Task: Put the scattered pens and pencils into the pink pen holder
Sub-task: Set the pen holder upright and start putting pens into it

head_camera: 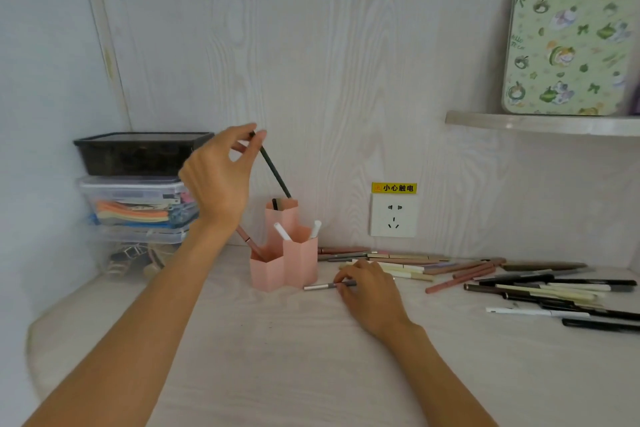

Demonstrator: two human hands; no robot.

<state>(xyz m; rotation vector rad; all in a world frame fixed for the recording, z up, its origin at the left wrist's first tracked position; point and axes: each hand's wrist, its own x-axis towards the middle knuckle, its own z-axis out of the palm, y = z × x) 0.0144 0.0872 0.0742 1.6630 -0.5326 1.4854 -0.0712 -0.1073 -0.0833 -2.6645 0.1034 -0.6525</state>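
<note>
Left hand [221,177] hides dark pencil's [275,172] top; patterned board [568,38] and black pens [602,321] cut off right.

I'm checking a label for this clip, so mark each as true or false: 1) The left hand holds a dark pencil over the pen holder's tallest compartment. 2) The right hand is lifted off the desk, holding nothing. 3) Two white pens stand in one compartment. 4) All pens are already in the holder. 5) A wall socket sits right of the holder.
1) True: the left hand pinches the dark pencil, its lower end at the tallest compartment of the pink pen holder.
2) False: the right hand grips a grey pen lying on the desk.
3) True: white pens.
4) False: scattered pens remain.
5) True: wall socket.
</note>
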